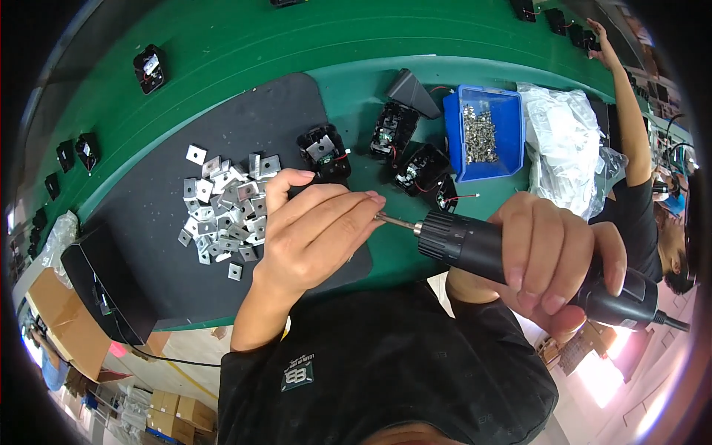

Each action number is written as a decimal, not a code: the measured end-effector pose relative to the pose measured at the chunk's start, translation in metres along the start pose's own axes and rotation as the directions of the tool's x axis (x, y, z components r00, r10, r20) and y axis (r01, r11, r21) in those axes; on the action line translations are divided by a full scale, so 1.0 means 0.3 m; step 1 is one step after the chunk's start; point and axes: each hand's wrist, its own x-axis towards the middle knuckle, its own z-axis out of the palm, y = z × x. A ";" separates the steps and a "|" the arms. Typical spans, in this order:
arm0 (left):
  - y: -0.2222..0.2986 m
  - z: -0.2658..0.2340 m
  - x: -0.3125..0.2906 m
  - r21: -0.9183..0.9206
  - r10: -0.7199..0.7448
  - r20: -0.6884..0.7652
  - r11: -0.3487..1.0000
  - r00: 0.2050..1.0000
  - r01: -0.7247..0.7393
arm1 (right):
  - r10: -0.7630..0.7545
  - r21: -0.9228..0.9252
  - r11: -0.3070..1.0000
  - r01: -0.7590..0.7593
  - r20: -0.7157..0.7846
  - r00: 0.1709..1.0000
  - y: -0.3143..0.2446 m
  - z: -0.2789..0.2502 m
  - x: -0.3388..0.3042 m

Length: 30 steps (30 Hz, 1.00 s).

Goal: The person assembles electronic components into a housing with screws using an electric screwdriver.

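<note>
My right hand (552, 256) is wrapped round a black electric screwdriver (463, 241), whose bit points left. The fingertips of my left hand (319, 233) are pressed together at the tip of the bit; whatever they pinch there is too small to make out. Just beyond my left hand stands an open black plastic housing (324, 152) with a metal plate inside. To its left lies a heap of square metal plates with holes (226, 204). Beyond the screwdriver lie more open black housings (423, 169) with circuit parts and thin wires.
A blue bin (457, 137) of small metal screws stands right of the housings, beside clear plastic bags (564, 141). A black mat (178, 274) lies under the plates. Farther off, housings sit on a green surface (245, 44). A co-worker's arm (630, 111) reaches in at right.
</note>
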 end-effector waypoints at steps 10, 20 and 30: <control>-0.069 -0.054 -0.016 0.123 -0.128 0.088 0.986 0.988 0.117 | 0.082 -0.042 0.996 -0.074 0.215 0.973 0.066 -0.049 0.026; -0.154 -0.019 -0.033 0.256 -0.324 0.203 0.928 0.924 0.270 | 0.104 -0.319 0.946 -0.054 0.144 0.984 0.209 -0.028 0.007; -0.156 -0.009 -0.029 0.199 -0.315 0.158 0.939 0.936 0.282 | 0.129 -0.352 0.931 -0.093 0.080 0.988 0.237 -0.028 -0.006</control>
